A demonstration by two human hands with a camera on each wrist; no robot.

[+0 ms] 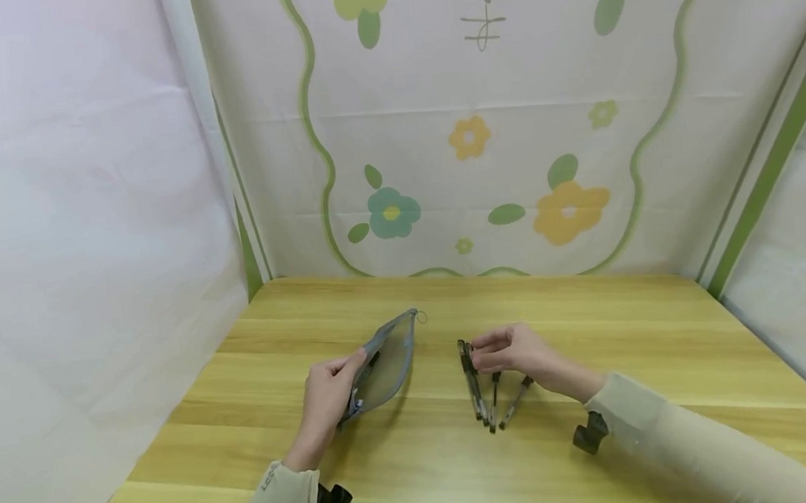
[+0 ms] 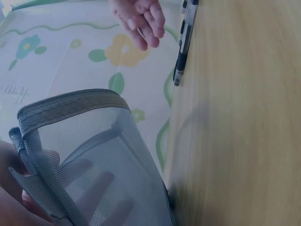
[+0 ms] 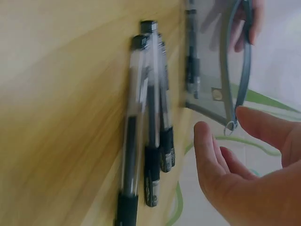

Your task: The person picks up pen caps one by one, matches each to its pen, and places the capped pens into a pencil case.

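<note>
My left hand point(image 1: 327, 396) grips a grey mesh zip pouch point(image 1: 397, 362) by its edge, with the pouch standing tilted above the table. Its mouth gapes apart in the right wrist view, where dark pens point(image 3: 192, 61) show through the mesh. Several clear-barrelled pens with black caps point(image 3: 126, 155) lie fanned out on the wood, to the right of the pouch. Over their far ends hovers my right hand point(image 1: 523, 351); thumb and fingers are apart in the right wrist view, with nothing between them.
A wood-grain table point(image 1: 247, 411) lies under everything. White cloth with flower prints point(image 1: 468, 137) rises behind it, and plain white cloth point(image 1: 87, 222) hangs on the left. Black wrist mounts point(image 1: 590, 433) sit at both cuffs.
</note>
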